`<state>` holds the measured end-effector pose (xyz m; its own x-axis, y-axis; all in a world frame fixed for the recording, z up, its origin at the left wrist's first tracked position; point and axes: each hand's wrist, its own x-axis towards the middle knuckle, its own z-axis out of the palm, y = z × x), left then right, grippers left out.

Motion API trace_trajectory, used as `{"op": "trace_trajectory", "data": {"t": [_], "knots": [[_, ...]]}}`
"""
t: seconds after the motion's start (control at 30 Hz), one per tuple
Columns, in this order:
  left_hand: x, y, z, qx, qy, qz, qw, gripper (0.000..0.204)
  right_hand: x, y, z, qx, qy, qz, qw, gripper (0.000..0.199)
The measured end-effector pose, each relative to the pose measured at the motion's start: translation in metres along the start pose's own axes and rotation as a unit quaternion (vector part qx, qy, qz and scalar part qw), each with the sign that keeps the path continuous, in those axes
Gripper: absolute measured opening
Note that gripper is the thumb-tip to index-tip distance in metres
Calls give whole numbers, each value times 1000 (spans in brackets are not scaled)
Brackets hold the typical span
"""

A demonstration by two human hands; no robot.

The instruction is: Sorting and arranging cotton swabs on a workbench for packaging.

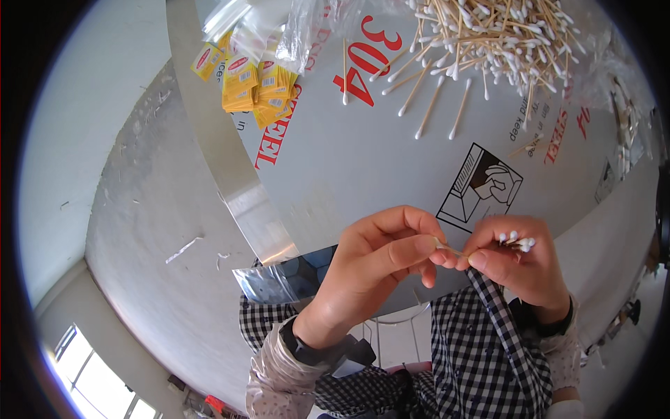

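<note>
Above my lap, at the table's near edge, both hands are close together. My right hand (516, 262) is closed around a small bunch of cotton swabs (518, 241), whose white tips stick out above the curled fingers. With thumb and forefinger, my left hand (387, 255) pinches a thin pale strand or stick (450, 248) that reaches across to the right fingertips. Whether it is a swab stick or a band, I cannot tell. A large pile of loose cotton swabs (495, 38) lies at the far right, and several single swabs (460, 108) lie spread in front of it.
Yellow printed packets (259, 85) are stacked at the far left beside clear plastic bags (300, 42). The table (335, 174) is covered in printed grey film, with a bare metal strip along its left edge. More crumpled clear plastic (631, 126) lies at the right.
</note>
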<state>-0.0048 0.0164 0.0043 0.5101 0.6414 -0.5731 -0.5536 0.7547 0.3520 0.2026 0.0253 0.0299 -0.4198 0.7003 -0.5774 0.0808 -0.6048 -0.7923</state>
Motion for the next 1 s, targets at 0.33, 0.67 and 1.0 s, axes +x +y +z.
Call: {"op": "trace_trajectory", "data": {"t": [0.33,0.67,1.0], "knots": [[-26,-9,12,577,92,105,805,15,1,5,-11,13,10,5,1000,13],[-48,-62,-26,792,-19,242,560,20,-51,14,-29,14,113,-18,993,11],[-41,-58,88,766,87,289,567,14,-265,70,-48,137,313,-6,940,13]]}}
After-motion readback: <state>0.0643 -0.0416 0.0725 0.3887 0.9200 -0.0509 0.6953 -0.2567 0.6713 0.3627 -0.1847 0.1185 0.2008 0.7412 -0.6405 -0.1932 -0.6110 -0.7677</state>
